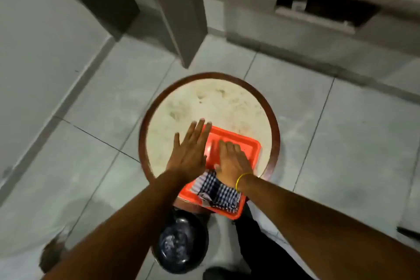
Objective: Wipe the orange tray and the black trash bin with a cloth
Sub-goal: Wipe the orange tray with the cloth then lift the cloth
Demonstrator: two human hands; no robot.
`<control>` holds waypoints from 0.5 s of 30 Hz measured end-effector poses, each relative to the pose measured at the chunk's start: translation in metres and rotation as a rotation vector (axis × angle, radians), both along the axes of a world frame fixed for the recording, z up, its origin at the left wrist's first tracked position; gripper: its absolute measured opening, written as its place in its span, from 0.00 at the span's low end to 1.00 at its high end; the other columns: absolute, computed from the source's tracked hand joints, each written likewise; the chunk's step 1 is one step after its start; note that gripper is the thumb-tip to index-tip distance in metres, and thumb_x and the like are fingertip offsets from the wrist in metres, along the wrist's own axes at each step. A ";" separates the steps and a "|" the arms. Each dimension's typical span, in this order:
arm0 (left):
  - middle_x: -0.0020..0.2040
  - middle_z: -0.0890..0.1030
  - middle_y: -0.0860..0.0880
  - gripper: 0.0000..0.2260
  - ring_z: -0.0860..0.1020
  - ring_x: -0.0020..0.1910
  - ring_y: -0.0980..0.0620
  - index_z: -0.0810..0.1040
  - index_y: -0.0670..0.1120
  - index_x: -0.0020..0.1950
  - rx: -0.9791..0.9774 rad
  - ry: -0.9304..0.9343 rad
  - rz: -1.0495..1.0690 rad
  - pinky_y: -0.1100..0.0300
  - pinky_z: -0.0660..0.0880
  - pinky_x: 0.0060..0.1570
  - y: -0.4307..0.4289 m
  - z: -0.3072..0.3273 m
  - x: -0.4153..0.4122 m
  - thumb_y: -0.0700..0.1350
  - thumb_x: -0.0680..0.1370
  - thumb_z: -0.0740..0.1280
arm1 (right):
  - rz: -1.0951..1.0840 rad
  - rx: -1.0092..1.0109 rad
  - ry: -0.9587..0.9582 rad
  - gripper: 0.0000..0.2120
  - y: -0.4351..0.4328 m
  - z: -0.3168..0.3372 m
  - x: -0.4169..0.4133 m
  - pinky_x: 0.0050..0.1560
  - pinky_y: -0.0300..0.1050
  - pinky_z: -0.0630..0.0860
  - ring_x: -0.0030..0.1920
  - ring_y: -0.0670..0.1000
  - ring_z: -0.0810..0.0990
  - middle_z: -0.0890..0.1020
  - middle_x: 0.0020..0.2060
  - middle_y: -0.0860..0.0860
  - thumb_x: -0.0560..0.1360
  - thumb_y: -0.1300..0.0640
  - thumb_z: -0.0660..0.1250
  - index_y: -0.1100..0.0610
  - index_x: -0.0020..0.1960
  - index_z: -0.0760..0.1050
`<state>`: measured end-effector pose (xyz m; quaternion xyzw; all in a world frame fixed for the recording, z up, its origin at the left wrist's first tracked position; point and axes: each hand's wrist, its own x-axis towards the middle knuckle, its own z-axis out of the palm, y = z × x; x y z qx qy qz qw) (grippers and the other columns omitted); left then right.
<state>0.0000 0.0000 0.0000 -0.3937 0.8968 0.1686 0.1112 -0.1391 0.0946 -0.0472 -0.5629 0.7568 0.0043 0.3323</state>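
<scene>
An orange tray [246, 146] lies on a small round table [204, 102], hanging over the table's near edge. A blue-and-white checked cloth [218, 193] lies bunched in the tray's near half. My right hand [231, 161] presses flat on the cloth and the tray floor; a yellow band circles its wrist. With fingers spread, my left hand [189, 150] lies flat along the tray's left rim and holds nothing. The black trash bin [180, 245], lined with a dark bag, stands on the floor below the table's near edge.
The round table has a pale stone top and a dark brown rim. Grey cabinets [318, 18] with a part-open drawer run along the far side. A grey panel [179, 7] juts toward the table. Tiled floor [341, 143] surrounds it. My dark trouser leg [261, 245] is beside the bin.
</scene>
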 end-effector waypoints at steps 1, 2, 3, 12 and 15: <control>0.84 0.40 0.48 0.45 0.42 0.82 0.46 0.42 0.50 0.84 0.058 -0.065 -0.030 0.30 0.56 0.74 0.009 -0.023 -0.001 0.48 0.76 0.67 | 0.011 0.043 0.017 0.43 0.008 -0.016 0.003 0.75 0.57 0.70 0.76 0.63 0.68 0.68 0.79 0.61 0.79 0.48 0.71 0.60 0.86 0.55; 0.84 0.39 0.48 0.44 0.42 0.82 0.46 0.41 0.50 0.84 0.120 -0.092 -0.048 0.30 0.54 0.74 0.016 -0.043 -0.001 0.48 0.76 0.66 | 0.000 0.051 0.016 0.44 0.014 -0.033 0.005 0.73 0.57 0.71 0.75 0.62 0.70 0.69 0.78 0.59 0.78 0.48 0.72 0.60 0.86 0.55; 0.84 0.39 0.48 0.44 0.42 0.82 0.46 0.41 0.51 0.84 0.186 -0.142 -0.054 0.31 0.52 0.74 0.028 -0.071 0.002 0.48 0.76 0.66 | 0.001 0.083 0.028 0.45 0.025 -0.056 0.008 0.72 0.56 0.72 0.73 0.61 0.71 0.70 0.76 0.58 0.77 0.47 0.73 0.60 0.86 0.55; 0.60 0.76 0.45 0.31 0.76 0.54 0.39 0.71 0.48 0.64 0.107 -0.221 -0.210 0.45 0.72 0.46 0.068 -0.154 0.021 0.51 0.64 0.77 | 0.151 0.170 0.072 0.22 0.035 -0.110 0.022 0.62 0.57 0.71 0.60 0.60 0.81 0.84 0.58 0.52 0.70 0.46 0.72 0.51 0.62 0.78; 0.50 0.80 0.46 0.30 0.78 0.48 0.40 0.75 0.49 0.55 0.118 -0.266 -0.211 0.46 0.69 0.45 0.061 -0.150 0.022 0.51 0.56 0.80 | 0.214 0.180 -0.059 0.17 0.025 -0.107 0.015 0.65 0.54 0.75 0.63 0.60 0.81 0.84 0.59 0.54 0.72 0.50 0.72 0.53 0.59 0.79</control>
